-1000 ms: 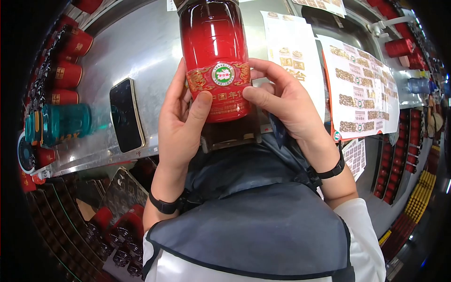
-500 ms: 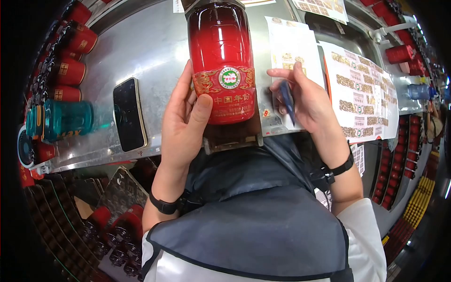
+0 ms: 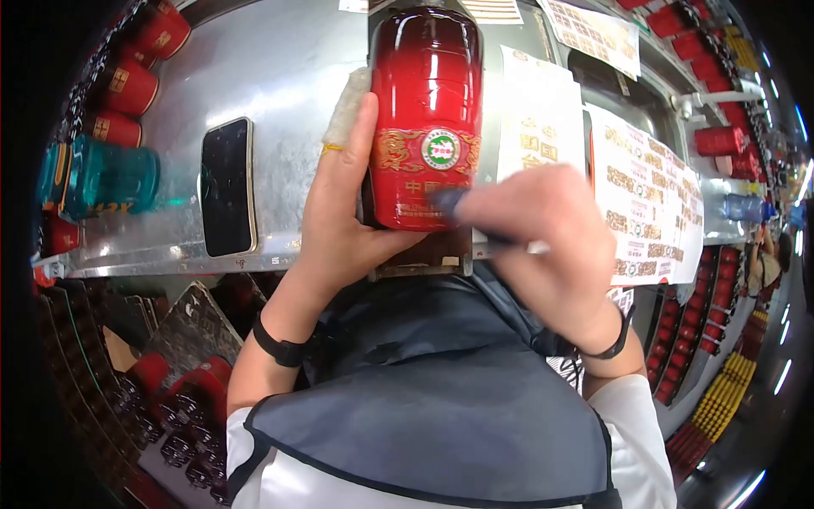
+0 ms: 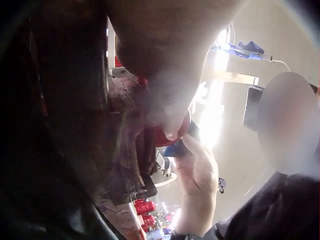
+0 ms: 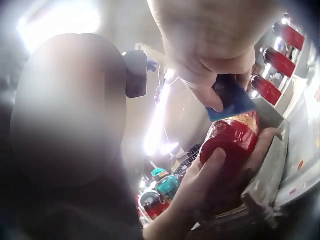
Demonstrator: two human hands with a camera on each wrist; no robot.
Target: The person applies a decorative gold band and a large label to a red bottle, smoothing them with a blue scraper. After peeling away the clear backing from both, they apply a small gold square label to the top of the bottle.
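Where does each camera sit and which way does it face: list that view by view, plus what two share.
Head: head-worn, facing forward and down at the red bottle; left hand, right hand and aproned torso show.
Left wrist: worn there, looking along the left hand toward the right hand and blue flat piece; person's blurred head shows.
Right wrist: worn there, looking along the right hand at the piece and bottle; left hand and blurred head also show.
Shared: head and right wrist views both show the teal jug.
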